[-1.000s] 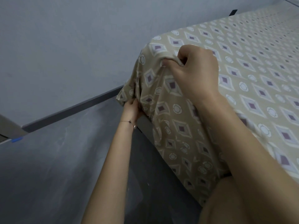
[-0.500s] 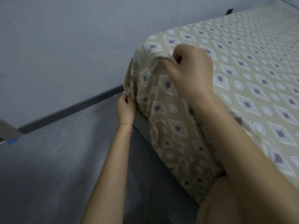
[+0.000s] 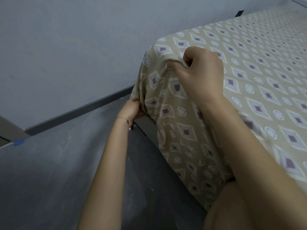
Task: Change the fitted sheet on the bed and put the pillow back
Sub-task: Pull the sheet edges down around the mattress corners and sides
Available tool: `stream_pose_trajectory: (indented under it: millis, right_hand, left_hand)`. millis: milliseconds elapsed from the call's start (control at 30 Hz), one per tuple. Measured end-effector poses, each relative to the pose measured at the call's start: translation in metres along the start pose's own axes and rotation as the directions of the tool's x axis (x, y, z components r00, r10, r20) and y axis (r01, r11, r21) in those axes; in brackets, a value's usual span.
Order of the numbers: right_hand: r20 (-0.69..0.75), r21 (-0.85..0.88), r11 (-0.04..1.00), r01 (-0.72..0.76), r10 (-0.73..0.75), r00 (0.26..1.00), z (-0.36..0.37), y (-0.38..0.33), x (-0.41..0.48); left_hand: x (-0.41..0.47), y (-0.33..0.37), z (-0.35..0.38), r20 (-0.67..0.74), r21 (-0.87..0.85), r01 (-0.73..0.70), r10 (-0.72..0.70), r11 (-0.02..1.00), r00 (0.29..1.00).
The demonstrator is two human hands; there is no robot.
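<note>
Both hands grip a beige fitted sheet (image 3: 263, 103) printed with purple diamonds and white circles, at the near corner of a bed that fills the right side of the frame. At upper centre, the right hand (image 3: 201, 75) sits on top of the corner, fingers curled into a fist around a bunched fold of the cloth. Lower down and to the left, near the middle of the frame, the left hand (image 3: 132, 108) pinches the gathered hem where the fabric hangs down the corner's side; its fingertips are tucked into the folds and mostly hidden. A thin bracelet (image 3: 123, 119) circles the left wrist. Between the two hands the cloth drapes in loose vertical wrinkles, while on top of the bed it lies flat, running away to the upper right. Just beneath the left hand, a grey strip of bed frame (image 3: 146, 125) shows below the hem. A grey floor (image 3: 49, 171) fills the lower left, meeting a pale wall (image 3: 66, 47) along a dark baseboard (image 3: 83, 112). A scrap of blue tape (image 3: 19, 143) lies at the far left edge. A bare knee (image 3: 221, 205) shows at the lower right, against the hanging side of the sheet.
</note>
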State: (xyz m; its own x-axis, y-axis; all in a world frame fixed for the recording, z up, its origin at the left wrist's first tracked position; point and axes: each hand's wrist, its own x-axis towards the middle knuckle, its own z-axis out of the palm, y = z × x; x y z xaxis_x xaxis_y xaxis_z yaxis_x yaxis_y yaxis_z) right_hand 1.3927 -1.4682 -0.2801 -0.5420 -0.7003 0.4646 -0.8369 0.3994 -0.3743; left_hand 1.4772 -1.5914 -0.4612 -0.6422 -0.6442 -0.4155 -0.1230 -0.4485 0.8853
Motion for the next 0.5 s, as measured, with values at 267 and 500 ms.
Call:
stream_pose_trajectory:
  millis: [267, 500]
  right_hand:
    - [0.002, 0.003, 1.0, -0.006, 0.006, 1.0, 0.0, -0.001, 0.0]
    - [0.005, -0.028, 1.0, 0.001, -0.001, 1.0, 0.0, -0.001, 0.0]
  left_hand:
    - [0.026, -0.009, -0.014, -0.051, 0.572, -0.299, 0.397, 0.764, 0.916]
    - [0.016, -0.028, 0.0, -0.258, 0.438, -0.197, 0.332, 0.877, 0.907]
